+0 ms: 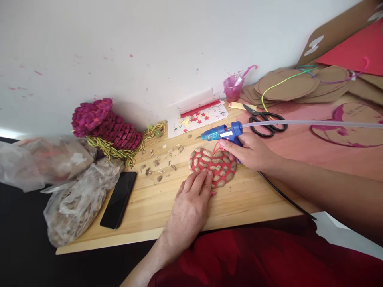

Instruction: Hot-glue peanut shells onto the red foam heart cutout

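Note:
A blue glue gun (223, 132) with a long clear glue stick in its back is gripped in my right hand (253, 151), its nozzle pointing left. Below it on the table lies a red disc (214, 161) covered with peanuts in their shells. A loop of red string rises from the disc's upper edge, close to my right fingers. My left hand (193, 197) rests on the disc's lower left part, palm down, with the fingers close together. Whatever is under those fingertips is hidden.
Black scissors (265, 121), a pink cup (233, 88) and cardboard discs (287, 84) lie behind to the right. A star sheet (197, 119) is at the wall. Leftward are shell bits, a phone (119, 200), plastic bags (79, 203) and magenta stacked discs (119, 129).

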A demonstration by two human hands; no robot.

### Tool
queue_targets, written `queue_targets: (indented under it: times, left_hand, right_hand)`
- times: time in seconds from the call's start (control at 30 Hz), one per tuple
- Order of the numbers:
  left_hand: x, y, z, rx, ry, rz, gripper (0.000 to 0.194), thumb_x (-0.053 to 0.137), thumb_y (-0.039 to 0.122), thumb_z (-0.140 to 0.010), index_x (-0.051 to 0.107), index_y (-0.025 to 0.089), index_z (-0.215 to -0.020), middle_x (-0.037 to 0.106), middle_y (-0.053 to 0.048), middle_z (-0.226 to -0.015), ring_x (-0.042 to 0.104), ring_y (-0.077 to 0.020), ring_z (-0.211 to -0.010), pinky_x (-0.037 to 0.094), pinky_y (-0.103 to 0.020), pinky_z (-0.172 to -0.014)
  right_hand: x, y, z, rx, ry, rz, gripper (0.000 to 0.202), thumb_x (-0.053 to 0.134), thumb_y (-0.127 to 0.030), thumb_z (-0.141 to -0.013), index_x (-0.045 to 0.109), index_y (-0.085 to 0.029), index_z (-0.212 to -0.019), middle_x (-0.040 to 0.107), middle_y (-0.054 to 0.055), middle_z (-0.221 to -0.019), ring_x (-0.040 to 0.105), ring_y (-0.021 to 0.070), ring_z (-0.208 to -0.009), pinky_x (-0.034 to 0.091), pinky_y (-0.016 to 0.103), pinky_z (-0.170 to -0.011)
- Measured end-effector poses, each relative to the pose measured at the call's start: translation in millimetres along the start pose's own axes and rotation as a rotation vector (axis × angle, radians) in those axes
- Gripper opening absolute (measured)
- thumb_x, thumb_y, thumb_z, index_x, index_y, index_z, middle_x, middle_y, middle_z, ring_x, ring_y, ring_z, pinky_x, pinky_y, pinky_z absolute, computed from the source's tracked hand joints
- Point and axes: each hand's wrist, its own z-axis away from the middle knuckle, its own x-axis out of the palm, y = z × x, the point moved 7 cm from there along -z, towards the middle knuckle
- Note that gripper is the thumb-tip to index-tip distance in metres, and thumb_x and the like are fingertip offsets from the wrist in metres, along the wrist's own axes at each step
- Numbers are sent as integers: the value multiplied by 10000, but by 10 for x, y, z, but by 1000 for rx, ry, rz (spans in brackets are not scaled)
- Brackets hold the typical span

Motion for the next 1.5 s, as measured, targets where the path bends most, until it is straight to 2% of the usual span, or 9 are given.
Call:
queue_targets:
  times: [0.13, 0.37, 0.57, 0.83, 1.07, 1.3, 1.5]
  left_hand:
    - [-2, 5, -10, -2, -29, 8, 488, 447, 191, -993, 392, 147, -1476, 543, -156, -1422, 499, -297, -1305, 522, -478, -1018]
    - [-20, 20, -28, 3, -61, -6, 470, 439, 207, -999, 414, 74, -1450, 522, -159, -1440, 463, -291, -1311, 490, -444, -1056]
    - [-36, 30, -40, 3, -71, -33, 490, 438, 251, -1005, 407, 81, -1463, 513, -151, -1453, 456, -293, -1315, 497, -427, -1040]
    - [-72, 29, -67, 7, -67, -50, 467, 424, 233, -997, 434, 68, -1433, 550, -138, -1390, 479, -284, -1267, 502, -402, -1027]
    - [-92, 20, -79, 5, -107, -56, 457, 414, 170, -974, 441, 67, -1418, 556, -134, -1363, 492, -274, -1242, 504, -380, -1015]
    - [-109, 25, -78, 11, -102, -49, 433, 432, 175, -974, 464, 70, -1392, 557, -127, -1355, 492, -266, -1241, 495, -370, -1025]
    - [-87, 17, -58, -6, -56, -69, 408, 395, 211, -1006, 476, 97, -1390, 566, -123, -1360, 501, -260, -1245, 513, -370, -997]
  right_hand:
    - [-5, 15, -5, 11, 5, 42, 416, 579, -509, -916, 581, -205, -632, 633, 14, -556, 573, 151, -513, 435, 305, -530]
    - [7, 64, -21, 64, -21, 38, 446, 579, -570, -899, 611, -202, -650, 635, 27, -538, 573, 165, -487, 428, 314, -481]
    - [5, 62, -6, 61, -30, 31, 439, 573, -591, -898, 631, -206, -695, 639, 25, -551, 560, 159, -482, 423, 310, -473]
    - [-7, 70, -29, 49, -25, 44, 500, 555, -635, -888, 604, -208, -632, 645, 39, -552, 569, 158, -485, 431, 306, -472]
    - [-19, 181, -58, 147, -15, -54, 557, 554, -708, -842, 614, -192, -642, 646, 45, -527, 553, 143, -448, 415, 273, -424]
    - [-71, 306, -104, 172, 18, -173, 439, 609, -640, -848, 673, -208, -806, 644, 28, -549, 584, 170, -483, 441, 280, -423]
    - [-84, 324, -126, 154, 24, -213, 434, 617, -628, -848, 662, -203, -775, 625, 26, -539, 563, 153, -468, 443, 262, -410]
